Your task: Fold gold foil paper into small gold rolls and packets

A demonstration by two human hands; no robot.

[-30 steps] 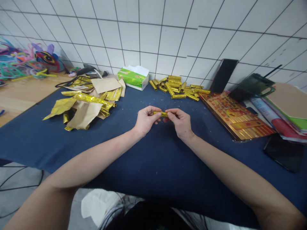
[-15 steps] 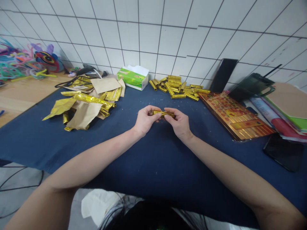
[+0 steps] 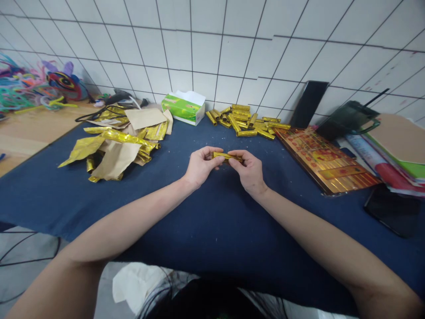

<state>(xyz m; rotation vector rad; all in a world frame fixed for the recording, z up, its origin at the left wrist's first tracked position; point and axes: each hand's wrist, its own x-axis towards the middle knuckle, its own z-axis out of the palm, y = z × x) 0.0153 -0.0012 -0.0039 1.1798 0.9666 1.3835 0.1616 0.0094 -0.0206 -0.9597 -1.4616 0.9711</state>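
Note:
Between my two hands, over the middle of the dark blue cloth (image 3: pixel 206 230), is a small gold foil paper roll (image 3: pixel 227 156). My left hand (image 3: pixel 203 165) pinches its left end with thumb and fingers. Its right end sits in the grip of my right hand (image 3: pixel 248 170), thumb in front and fingers behind. The fingertips hide parts of the roll. Beyond my hands lies a pile of similar gold paper rolls (image 3: pixel 247 120). To the left, gold and brown paper sheets (image 3: pixel 116 157) lie crumpled in a loose heap.
A green tissue pack (image 3: pixel 183 107) stands by the tiled wall. On the right are a red-gold patterned packet (image 3: pixel 327 161), a dark phone-like slab (image 3: pixel 308 104) leaning upright, a dark mug (image 3: pixel 352 117) and a black phone (image 3: pixel 393 212). Colourful pipe cleaners (image 3: pixel 29 86) lie far left.
Both hands stay in nearly the same place. The gold roll between them has turned very slightly, showing a little more of its upper side.

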